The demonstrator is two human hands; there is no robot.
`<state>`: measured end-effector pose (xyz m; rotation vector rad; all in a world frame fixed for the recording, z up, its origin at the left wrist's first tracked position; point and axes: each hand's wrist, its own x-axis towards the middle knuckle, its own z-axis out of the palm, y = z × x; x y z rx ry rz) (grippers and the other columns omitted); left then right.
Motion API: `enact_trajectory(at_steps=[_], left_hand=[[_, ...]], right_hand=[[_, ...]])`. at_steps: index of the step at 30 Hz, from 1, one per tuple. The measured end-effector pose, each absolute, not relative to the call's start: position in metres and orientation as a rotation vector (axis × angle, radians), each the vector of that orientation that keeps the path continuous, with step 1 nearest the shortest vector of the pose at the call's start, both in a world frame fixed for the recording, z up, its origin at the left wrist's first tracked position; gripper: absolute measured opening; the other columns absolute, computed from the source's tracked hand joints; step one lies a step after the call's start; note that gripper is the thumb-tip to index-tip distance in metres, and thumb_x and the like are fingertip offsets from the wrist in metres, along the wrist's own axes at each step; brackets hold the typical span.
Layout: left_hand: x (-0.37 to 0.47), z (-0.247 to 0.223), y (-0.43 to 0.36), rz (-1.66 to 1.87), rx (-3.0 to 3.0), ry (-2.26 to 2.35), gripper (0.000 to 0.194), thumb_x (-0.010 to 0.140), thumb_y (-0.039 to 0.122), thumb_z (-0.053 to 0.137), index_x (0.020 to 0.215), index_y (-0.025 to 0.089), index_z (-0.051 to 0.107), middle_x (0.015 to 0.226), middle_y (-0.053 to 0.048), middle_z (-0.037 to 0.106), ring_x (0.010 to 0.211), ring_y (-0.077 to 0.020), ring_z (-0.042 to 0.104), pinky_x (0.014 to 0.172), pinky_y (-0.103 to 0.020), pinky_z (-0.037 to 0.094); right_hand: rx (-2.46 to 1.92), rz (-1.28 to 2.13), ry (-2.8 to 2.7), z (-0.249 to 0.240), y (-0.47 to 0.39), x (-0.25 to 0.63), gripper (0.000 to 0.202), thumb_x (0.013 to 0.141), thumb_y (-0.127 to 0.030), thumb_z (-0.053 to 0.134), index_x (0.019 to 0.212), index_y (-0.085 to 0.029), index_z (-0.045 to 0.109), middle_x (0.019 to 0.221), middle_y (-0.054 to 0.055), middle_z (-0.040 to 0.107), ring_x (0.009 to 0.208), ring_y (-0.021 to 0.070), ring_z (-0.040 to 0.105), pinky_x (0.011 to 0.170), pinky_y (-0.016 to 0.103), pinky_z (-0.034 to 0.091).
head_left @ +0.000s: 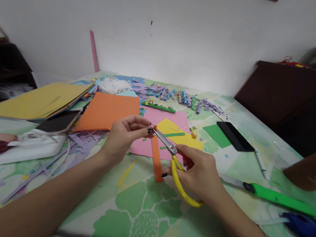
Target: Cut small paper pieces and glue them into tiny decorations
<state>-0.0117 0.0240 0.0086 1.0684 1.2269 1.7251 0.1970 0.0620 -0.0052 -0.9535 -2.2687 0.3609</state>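
Two bare hands meet above a green-flowered tablecloth (135, 205); the left hand (123, 135) pinches the upper end of a narrow orange paper strip (157, 161) between thumb and fingers; the strip slants down toward the person, between the two hands; the right hand (197, 170) grips yellow-handled scissors (178, 181), fingers wrapped about the handles, the blades pointing at the strip's pinched end; whether the blades are fully pressed together is hard to tell; beyond lie pink paper (142, 149), yellow paper (194, 142) and a green decorated roll (159, 107); orange sheets (112, 112) lie left; a black phone (235, 136) and a green-handled knife (284, 199) lie right.
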Motion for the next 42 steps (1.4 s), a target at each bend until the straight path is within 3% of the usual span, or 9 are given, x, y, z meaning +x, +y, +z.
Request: enact_trajectory(at_steps=[28, 37, 42], left_hand=[[-0.01, 0.009, 0.023, 1.742, 1.088, 1.231, 0.02, 0.065, 0.017, 0.079, 0.081, 0.011, 0.067, 0.075, -0.005, 0.075, 0.068, -0.0166, 0.069, 0.067, -0.028, 0.054], [-0.011, 0.009, 0.024, 1.756, 1.079, 1.208, 0.035, 0.065, 0.014, 0.079, 0.096, 0.012, 0.063, 0.072, -0.001, 0.073, 0.069, -0.0151, 0.069, 0.07, -0.027, 0.054], [-0.011, 0.009, 0.025, 1.739, 1.07, 1.172, 0.038, 0.065, 0.013, 0.078, 0.098, 0.012, 0.06, 0.07, 0.001, 0.071, 0.067, -0.0129, 0.067, 0.07, -0.025, 0.054]], right_hand=[[-0.956, 0.406, -2.271, -0.003, 0.062, 0.197, 0.034, 0.067, -0.024, 0.07, 0.1, -0.016, 0.072, 0.058, -0.003, 0.051, 0.052, 0.0109, 0.04, 0.053, 0.024, 0.031], [-0.869, 0.537, -2.279, 0.005, 0.061, 0.197, 0.029, 0.063, -0.035, 0.081, 0.081, -0.015, 0.072, 0.053, -0.007, 0.045, 0.05, 0.0074, 0.034, 0.048, 0.02, 0.03], [-0.874, 0.633, -2.271, 0.004, 0.062, 0.198, 0.034, 0.061, -0.039, 0.084, 0.081, -0.015, 0.071, 0.053, -0.007, 0.042, 0.052, 0.0076, 0.031, 0.047, 0.019, 0.03]])
